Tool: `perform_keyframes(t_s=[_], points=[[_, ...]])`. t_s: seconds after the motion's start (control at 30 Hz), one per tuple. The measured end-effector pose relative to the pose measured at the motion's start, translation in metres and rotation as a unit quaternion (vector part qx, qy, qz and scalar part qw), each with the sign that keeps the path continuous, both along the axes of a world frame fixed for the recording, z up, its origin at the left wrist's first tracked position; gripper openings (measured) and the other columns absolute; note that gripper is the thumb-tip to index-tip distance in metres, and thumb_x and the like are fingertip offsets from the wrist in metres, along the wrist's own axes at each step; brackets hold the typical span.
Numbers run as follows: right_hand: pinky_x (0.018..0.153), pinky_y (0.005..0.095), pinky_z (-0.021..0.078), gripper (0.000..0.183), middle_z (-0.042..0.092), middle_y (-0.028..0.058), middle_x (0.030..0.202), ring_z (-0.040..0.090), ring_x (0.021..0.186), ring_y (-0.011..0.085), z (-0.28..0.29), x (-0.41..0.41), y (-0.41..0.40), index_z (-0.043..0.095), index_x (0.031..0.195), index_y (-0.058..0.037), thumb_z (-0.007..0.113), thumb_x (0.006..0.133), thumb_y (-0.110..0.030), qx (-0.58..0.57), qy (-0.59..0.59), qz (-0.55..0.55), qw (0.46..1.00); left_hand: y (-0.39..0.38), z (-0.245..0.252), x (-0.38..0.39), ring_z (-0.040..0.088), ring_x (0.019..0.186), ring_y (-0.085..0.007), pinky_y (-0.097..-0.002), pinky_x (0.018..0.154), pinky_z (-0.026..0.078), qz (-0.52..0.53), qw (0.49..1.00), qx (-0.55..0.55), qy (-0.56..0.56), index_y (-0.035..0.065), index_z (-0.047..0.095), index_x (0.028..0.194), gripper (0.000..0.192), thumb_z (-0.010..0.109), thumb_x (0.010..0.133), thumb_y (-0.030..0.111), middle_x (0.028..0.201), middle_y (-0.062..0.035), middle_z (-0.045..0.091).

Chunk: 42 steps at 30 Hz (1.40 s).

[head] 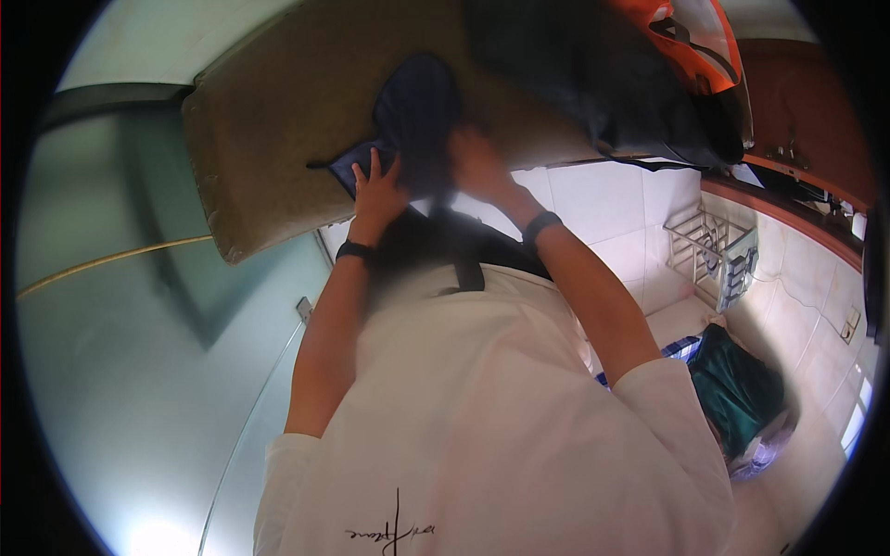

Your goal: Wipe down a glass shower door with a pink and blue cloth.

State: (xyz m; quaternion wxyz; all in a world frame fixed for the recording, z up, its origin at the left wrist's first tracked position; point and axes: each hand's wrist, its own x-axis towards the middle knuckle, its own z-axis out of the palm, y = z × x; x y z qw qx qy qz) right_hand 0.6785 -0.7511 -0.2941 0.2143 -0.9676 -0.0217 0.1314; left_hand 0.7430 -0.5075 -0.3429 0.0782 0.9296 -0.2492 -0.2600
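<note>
A dark blue piece of fabric (pixel 421 111) lies on a brown padded surface (pixel 278 132) in front of me, partly over its near edge. A narrow dark strap or tie sticks out at the fabric's left corner. My left hand (pixel 381 189) rests on the left part of the fabric with its fingers spread. At the fabric's right edge is my right hand (pixel 478 163), blurred, with its fingers curled. Whether it pinches the cloth cannot be made out.
Large dark fabric (pixel 584 83) covers the padded surface's right side, beside an orange and clear bag (pixel 702 48). A metal rack (pixel 713 254) stands below at right, near green cloth (pixel 740 389). Frosted glass panels (pixel 153 333) border the left. Reddish-brown furniture (pixel 799 118) is at far right.
</note>
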Motion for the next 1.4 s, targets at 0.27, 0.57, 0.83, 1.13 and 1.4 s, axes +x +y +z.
perform_keyframes(t_s=[0.27, 0.57, 0.83, 1.13, 1.4], points=[[0.114, 0.0499, 0.0308, 0.05, 0.039, 0.0228, 0.15, 0.031, 0.141, 0.0435, -0.028, -0.018, -0.058, 0.051, 0.134, 0.0038, 0.051, 0.087, -0.012, 0.025, -0.003, -0.017, 1.0, 0.032, 0.032, 0.013, 0.012, 0.141, -0.0599, -0.0628, 0.112, 0.027, 0.034, 0.999, 0.022, 0.008, 0.0354, 0.033, 0.152, 0.072, 0.053, 0.083, 0.028, 0.163, -0.0137, 0.013], [0.115, 0.0524, 0.0277, 0.057, 0.031, 0.0207, 0.155, 0.024, 0.144, 0.0452, -0.003, 0.012, -0.01, 0.047, 0.139, 0.0004, 0.057, 0.089, -0.025, -0.011, 0.019, -0.045, 0.999, 0.018, -0.022, 0.009, 0.011, 0.142, -0.0578, -0.0633, 0.113, 0.023, 0.012, 0.997, 0.027, -0.067, 0.0329, 0.032, 0.152, 0.071, 0.053, 0.085, 0.037, 0.162, -0.018, 0.013], [0.115, 0.0527, 0.0276, 0.058, 0.031, 0.0236, 0.154, 0.027, 0.142, 0.0463, -0.028, -0.028, -0.046, 0.046, 0.139, 0.0021, 0.057, 0.088, -0.025, 0.055, -0.002, -0.029, 0.998, 0.036, 0.046, 0.012, 0.018, 0.142, -0.0564, -0.061, 0.113, 0.026, 0.03, 0.998, 0.061, -0.005, 0.0385, 0.031, 0.152, 0.072, 0.056, 0.084, 0.032, 0.162, -0.0157, 0.016], [0.116, 0.0525, 0.0274, 0.063, 0.028, 0.0239, 0.155, 0.025, 0.143, 0.0454, -0.002, 0.005, -0.011, 0.045, 0.138, 0.0056, 0.058, 0.088, -0.028, -0.011, 0.031, -0.066, 0.997, -0.003, 0.028, 0.004, 0.015, 0.139, -0.0626, -0.0617, 0.113, 0.025, 0.083, 0.996, 0.032, 0.01, 0.0307, 0.028, 0.154, 0.072, 0.052, 0.086, 0.032, 0.163, -0.0176, 0.013], [0.116, 0.0502, 0.0281, 0.062, 0.031, 0.0234, 0.154, 0.026, 0.144, 0.0431, -0.024, -0.032, -0.044, 0.043, 0.141, 0.0049, 0.057, 0.088, -0.024, 0.064, 0.001, -0.039, 0.997, 0.039, 0.044, 0.014, 0.026, 0.139, -0.0561, -0.0598, 0.113, 0.025, 0.078, 0.994, 0.078, 0.001, 0.0402, 0.031, 0.152, 0.073, 0.054, 0.084, 0.024, 0.162, -0.0154, 0.017]])
